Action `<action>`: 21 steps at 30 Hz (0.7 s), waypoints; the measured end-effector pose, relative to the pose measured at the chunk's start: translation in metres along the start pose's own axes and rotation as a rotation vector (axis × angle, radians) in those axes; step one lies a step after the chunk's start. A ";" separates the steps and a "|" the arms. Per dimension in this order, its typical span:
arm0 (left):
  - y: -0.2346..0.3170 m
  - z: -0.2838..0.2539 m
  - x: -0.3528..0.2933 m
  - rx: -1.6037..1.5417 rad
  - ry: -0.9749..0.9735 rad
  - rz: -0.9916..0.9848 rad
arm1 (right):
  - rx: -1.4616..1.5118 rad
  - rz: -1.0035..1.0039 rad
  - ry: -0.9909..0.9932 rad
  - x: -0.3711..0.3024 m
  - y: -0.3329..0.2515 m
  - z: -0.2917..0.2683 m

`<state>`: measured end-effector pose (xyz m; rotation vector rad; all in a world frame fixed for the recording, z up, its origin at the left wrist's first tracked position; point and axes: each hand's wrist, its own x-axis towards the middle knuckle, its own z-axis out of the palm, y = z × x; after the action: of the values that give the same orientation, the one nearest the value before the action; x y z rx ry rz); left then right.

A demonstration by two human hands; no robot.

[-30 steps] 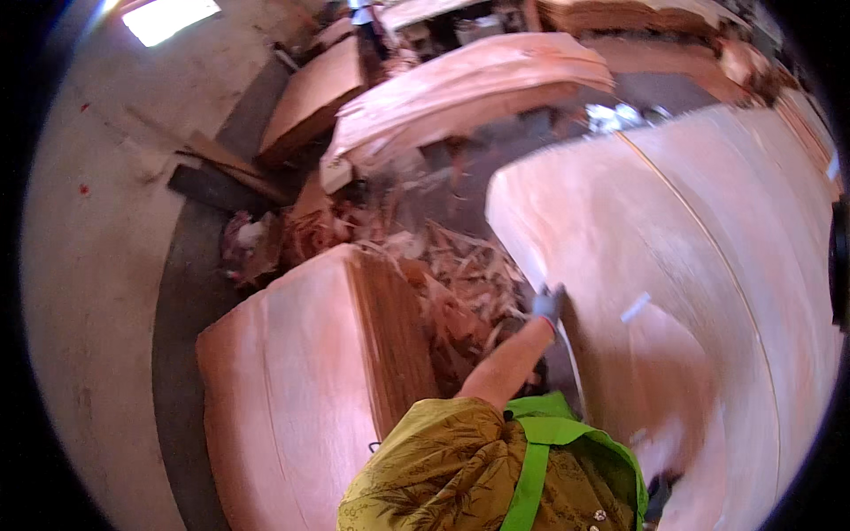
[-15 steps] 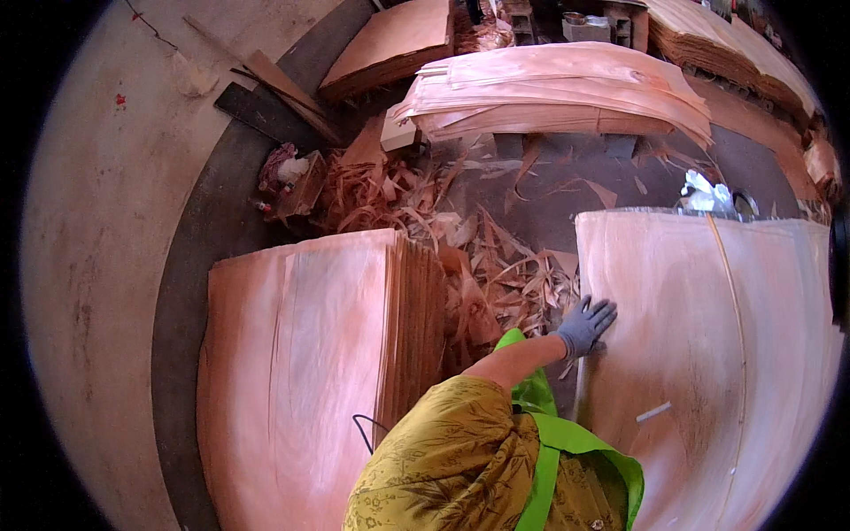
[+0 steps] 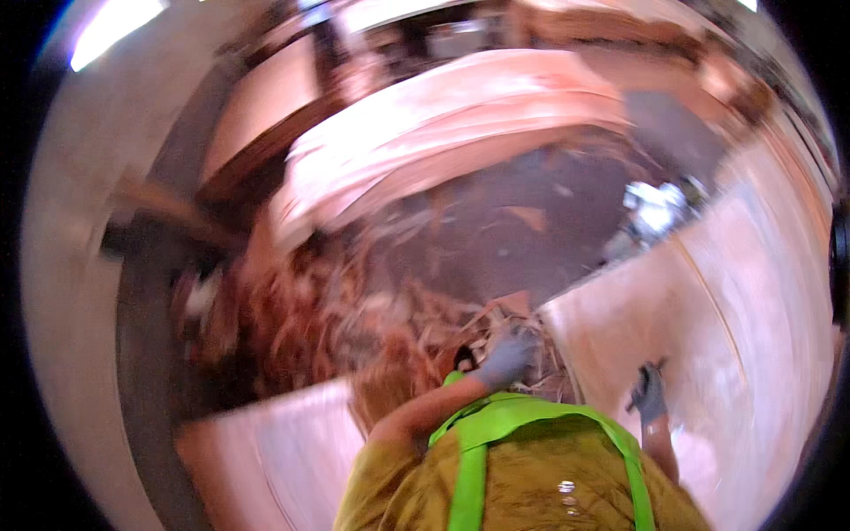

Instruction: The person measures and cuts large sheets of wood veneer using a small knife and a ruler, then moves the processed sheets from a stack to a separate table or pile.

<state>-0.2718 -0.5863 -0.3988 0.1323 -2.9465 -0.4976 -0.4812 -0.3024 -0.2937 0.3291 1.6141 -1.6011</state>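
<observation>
1. Two gloved hands show in the blurred head view, both in grey work gloves, above a mustard-yellow top crossed by bright green straps (image 3: 496, 425).
2. The left hand (image 3: 506, 356) reaches forward to the near corner of the large pale pink sheet of thin wood veneer (image 3: 735, 336) that spreads to the right. Its fingers curl down at that corner, but blur hides whether the grip is clenched on the sheet or only resting there: I cannot tell.
3. The right hand (image 3: 651, 394) lies further right, over the face of the same sheet, fingers bent. Whether its grip is clenched or loose I cannot tell either.
4. That one sheet runs from the corner by the left hand out toward the right rim of the picture; a faint straight line crosses it.
5. One heap of broken reddish-brown veneer scraps (image 3: 354, 327) litters the dark floor (image 3: 567, 212) just left of and ahead of the left hand, touching the sheet's corner.
6. One flat stack of pale veneer sheets (image 3: 266, 460) sits low at the left, near the person's left arm.
7. One long, bowed pile of pale veneer sheets (image 3: 460, 124) lies across the far side, well apart from both hands.
8. One small white lump (image 3: 655, 205) rests at the sheet's far edge; its kind is too blurred to tell.
</observation>
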 end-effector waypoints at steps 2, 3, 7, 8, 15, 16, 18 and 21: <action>-0.065 -0.037 -0.018 0.070 0.034 -0.157 | 0.139 -0.004 0.173 0.040 0.011 0.007; -0.089 -0.060 -0.023 0.001 0.114 -0.179 | 0.206 0.005 0.278 0.057 0.020 0.003; -0.204 -0.076 -0.084 -0.475 0.234 -0.568 | 0.321 -0.020 0.178 0.097 0.032 0.008; -0.230 -0.068 -0.084 -0.667 0.285 -0.679 | 0.294 -0.054 0.215 0.096 0.032 0.011; -0.274 -0.127 0.110 -0.406 0.016 -0.348 | 0.259 0.014 0.421 0.074 0.037 0.021; -0.275 -0.135 0.143 -0.432 0.125 -0.232 | 0.281 -0.001 0.431 0.075 0.035 0.023; -0.263 -0.165 0.217 -0.496 0.221 -0.067 | 0.334 -0.052 0.462 0.076 0.044 0.018; -0.272 -0.196 0.302 -1.269 0.304 -0.162 | 0.403 0.012 0.548 0.084 0.034 0.026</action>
<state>-0.5207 -0.9383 -0.2657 0.2446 -1.8491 -1.9720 -0.5015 -0.3511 -0.3722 1.0630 1.6507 -1.9325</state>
